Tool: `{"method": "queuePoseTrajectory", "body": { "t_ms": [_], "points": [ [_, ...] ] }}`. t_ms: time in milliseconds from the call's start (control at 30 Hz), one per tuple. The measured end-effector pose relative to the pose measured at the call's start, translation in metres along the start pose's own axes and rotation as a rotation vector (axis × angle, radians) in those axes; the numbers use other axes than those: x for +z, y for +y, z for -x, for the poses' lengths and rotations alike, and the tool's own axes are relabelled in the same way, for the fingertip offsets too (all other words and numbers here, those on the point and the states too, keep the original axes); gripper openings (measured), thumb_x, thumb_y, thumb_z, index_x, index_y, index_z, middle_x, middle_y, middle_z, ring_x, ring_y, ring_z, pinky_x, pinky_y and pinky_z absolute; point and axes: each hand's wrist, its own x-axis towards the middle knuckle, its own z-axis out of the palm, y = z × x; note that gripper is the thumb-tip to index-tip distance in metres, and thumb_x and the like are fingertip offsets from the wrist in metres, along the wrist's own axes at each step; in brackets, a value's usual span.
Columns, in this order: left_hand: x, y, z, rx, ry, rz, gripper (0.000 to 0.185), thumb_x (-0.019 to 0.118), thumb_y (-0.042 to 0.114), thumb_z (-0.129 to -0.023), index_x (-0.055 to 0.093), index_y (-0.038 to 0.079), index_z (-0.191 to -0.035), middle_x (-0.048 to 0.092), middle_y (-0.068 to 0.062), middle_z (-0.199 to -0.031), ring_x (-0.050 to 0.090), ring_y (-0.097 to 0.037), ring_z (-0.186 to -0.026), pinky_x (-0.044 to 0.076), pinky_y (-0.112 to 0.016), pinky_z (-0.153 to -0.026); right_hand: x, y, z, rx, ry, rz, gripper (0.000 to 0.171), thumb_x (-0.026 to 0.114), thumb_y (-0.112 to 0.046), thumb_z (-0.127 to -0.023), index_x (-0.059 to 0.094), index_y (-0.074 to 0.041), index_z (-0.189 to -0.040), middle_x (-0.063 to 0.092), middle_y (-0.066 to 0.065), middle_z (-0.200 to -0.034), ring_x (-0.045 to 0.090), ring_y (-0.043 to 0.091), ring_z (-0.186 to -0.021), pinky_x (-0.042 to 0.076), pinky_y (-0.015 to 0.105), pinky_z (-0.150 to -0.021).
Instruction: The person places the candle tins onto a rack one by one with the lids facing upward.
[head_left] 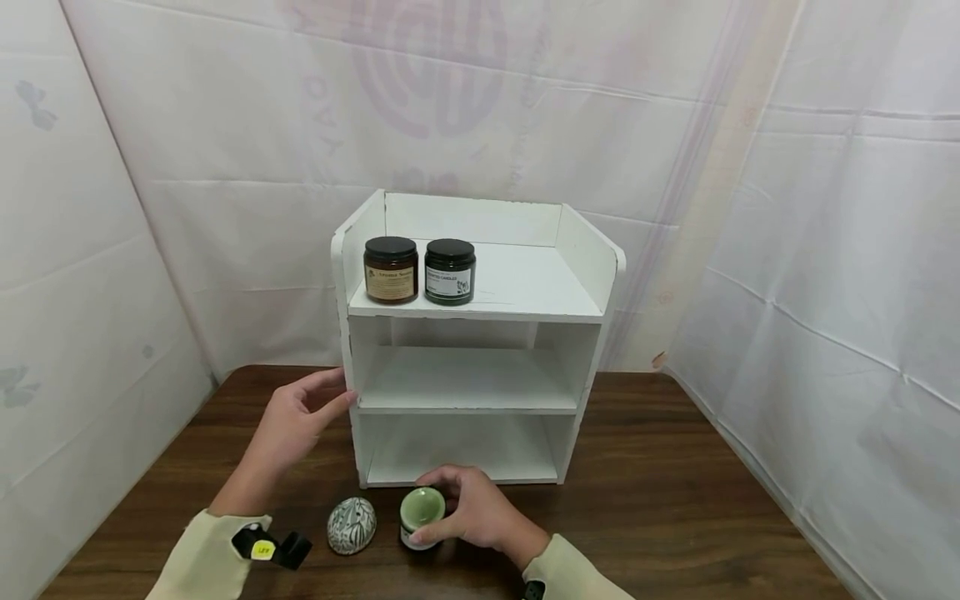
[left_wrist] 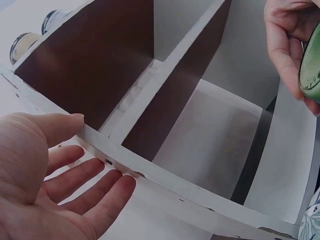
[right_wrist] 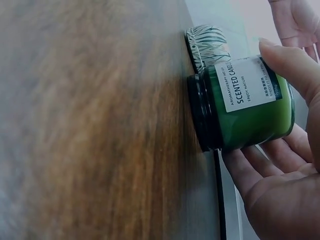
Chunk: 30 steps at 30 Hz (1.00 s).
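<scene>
My right hand (head_left: 477, 510) grips a green glass scented candle jar (right_wrist: 250, 105) between thumb and fingers. The jar is upside down, its black lid facing the wood table and its green base up, close in front of the white shelf unit (head_left: 465, 447). Its white label reads "SCENTED CANDLE". My left hand (head_left: 294, 417) rests at the left side panel of the shelf unit, thumb at the front edge and fingers loosely extended along the outside. Left of the jar lies a round container with a black-and-white leaf pattern (head_left: 351, 526).
On the top shelf, at its left, stand a brown candle jar (head_left: 391, 271) and a dark green candle jar (head_left: 449, 272), both with black lids. Pale fabric (head_left: 247, 125) hangs behind and at both sides of the dark wood table (head_left: 675, 492).
</scene>
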Motion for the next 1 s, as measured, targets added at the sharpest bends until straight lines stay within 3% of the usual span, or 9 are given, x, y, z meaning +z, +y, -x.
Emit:
{"method": "queuePoseTrajectory", "body": {
  "t_ms": [600, 1000],
  "points": [
    [0.0022, -0.0007, -0.0036, -0.015, 0.006, 0.016, 0.061, 0.068, 0.04, -0.1, 0.054, 0.006, -0.148, 0.064, -0.018, -0.14, 0.064, -0.031, -0.122, 0.05, -0.016, -0.082, -0.0021, 0.0035, 0.0001, -0.041, -0.035, 0.101, 0.066, 0.094, -0.013, -0.073, 0.063, -0.005, -0.131, 0.071, -0.01, -0.115, 0.067, 0.001, -0.1, 0.053, 0.021, -0.089],
    [0.0032, 0.0005, -0.0032, -0.011, 0.008, 0.014, 0.061, 0.068, 0.04, -0.099, 0.054, 0.005, -0.147, 0.065, -0.019, -0.139, 0.064, -0.031, -0.122, 0.05, -0.015, -0.081, -0.0018, 0.0049, 0.0009, -0.047, -0.028, 0.092, 0.063, 0.093, -0.011, -0.074, 0.064, -0.003, -0.129, 0.072, -0.008, -0.114, 0.068, 0.001, -0.097, 0.054, 0.021, -0.088]
  ]
}}
